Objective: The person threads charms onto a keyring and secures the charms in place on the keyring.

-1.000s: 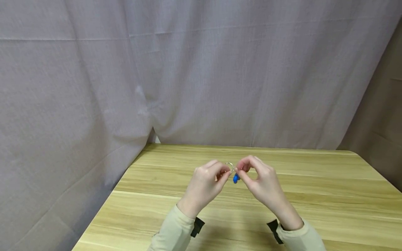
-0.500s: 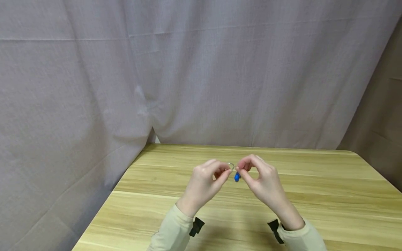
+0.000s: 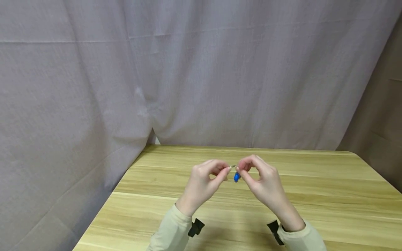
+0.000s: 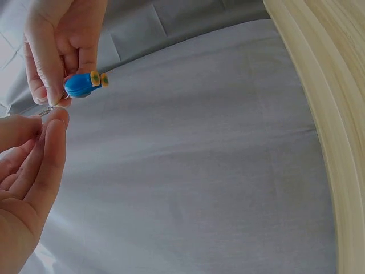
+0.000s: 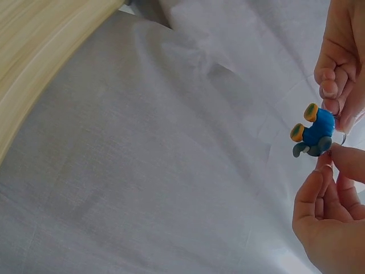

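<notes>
Between the two hands is a keychain with a small blue elephant figurine (image 5: 319,128) and a metal key ring (image 3: 233,166). Grey ears and orange-tipped feet show on the elephant in the right wrist view. My left hand (image 3: 203,179) pinches the ring between thumb and index finger. On the other side, my right hand (image 3: 262,179) pinches the keychain where ring and figurine meet, and the elephant hangs just below these fingertips. Fingertips hide part of the ring, which appears nearly edge-on in the head view. Both hands are raised over the table.
A wood-grain table (image 3: 150,209) stretches under the arms. Grey curtain cloth (image 3: 201,76) hangs behind it and along the left side, with a browner cloth (image 3: 377,115) at the right. Black straps (image 3: 196,227) show at the wrists beside the light sleeves.
The ring has turned from a visible arc to a thin, nearly edge-on line. My left hand has shifted slightly left with its fingertips, while my right hand stays almost still.
</notes>
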